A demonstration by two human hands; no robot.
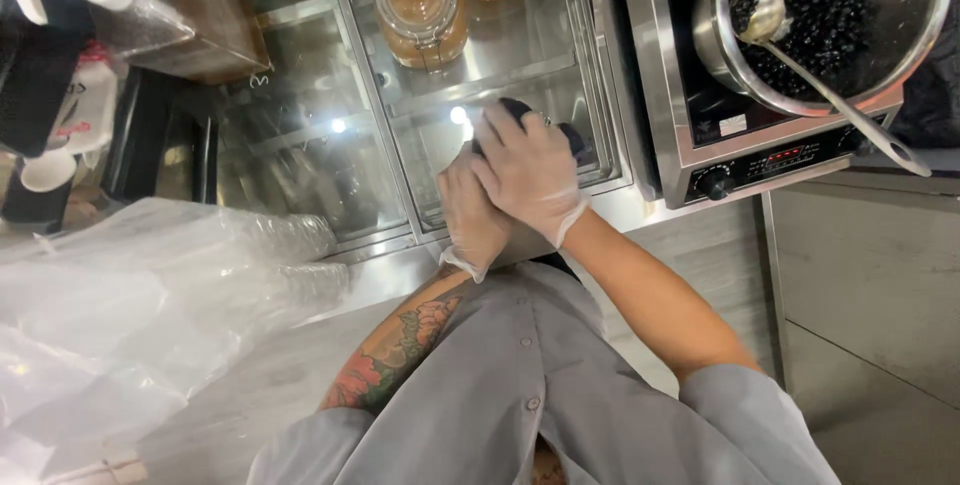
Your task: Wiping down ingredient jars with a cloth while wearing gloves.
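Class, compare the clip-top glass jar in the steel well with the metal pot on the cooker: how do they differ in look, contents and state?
The glass jar is clear and shut with a clip lid; the metal pot is shiny steel and open. The jar holds something pale orange; the pot holds small black balls. A ladle rests in the pot; nothing sits in the jar. Both are round and seen from above.

Open steel counter left of the hands; plastic bag blocks far left, cooker right, jar ahead
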